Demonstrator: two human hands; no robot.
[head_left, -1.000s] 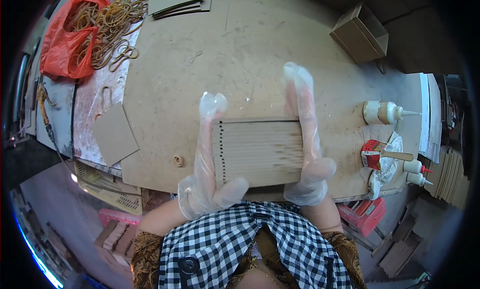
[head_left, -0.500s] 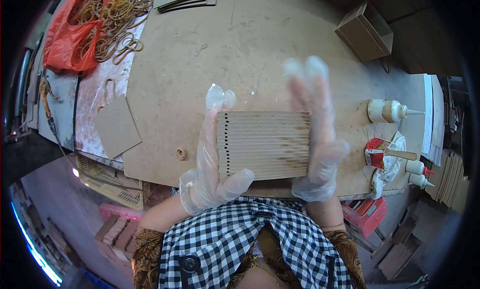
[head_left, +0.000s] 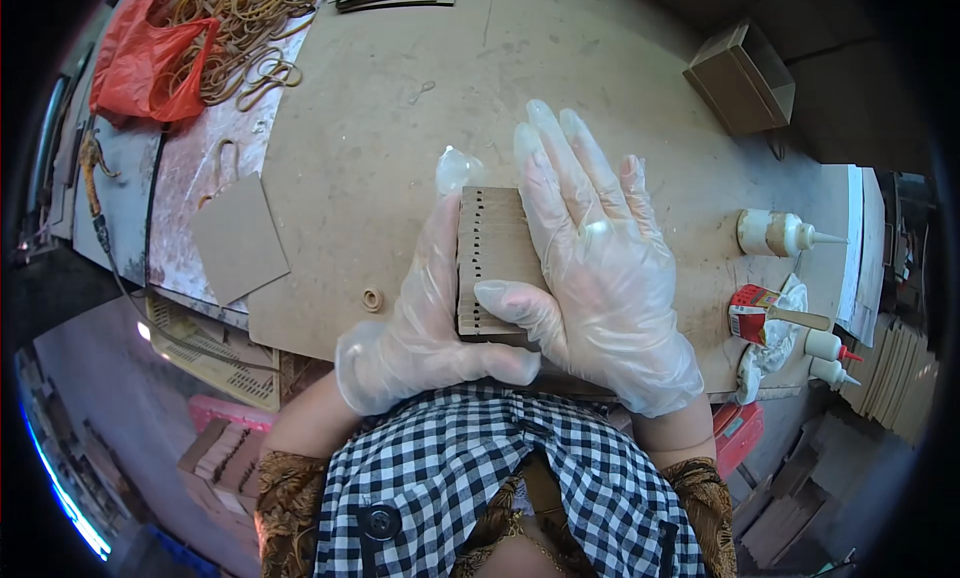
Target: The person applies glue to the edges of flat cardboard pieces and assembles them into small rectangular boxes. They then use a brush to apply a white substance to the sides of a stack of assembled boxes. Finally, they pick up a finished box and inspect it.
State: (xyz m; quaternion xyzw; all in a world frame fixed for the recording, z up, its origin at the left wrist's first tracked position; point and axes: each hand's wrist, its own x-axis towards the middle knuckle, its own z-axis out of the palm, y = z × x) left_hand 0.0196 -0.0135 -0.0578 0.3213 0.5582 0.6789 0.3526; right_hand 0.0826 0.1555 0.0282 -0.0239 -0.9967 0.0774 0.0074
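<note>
Slotted wooden panel (head_left: 490, 263) pressed between two gloved hands.
Left hand (head_left: 425, 313) grips its edge; right hand (head_left: 600, 268) lies spread flat on top, over the surface (head_left: 380, 128).

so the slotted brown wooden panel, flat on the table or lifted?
Cannot tell: slotted brown wooden panel is covered by gloved right hand, gripped by left hand.
</note>
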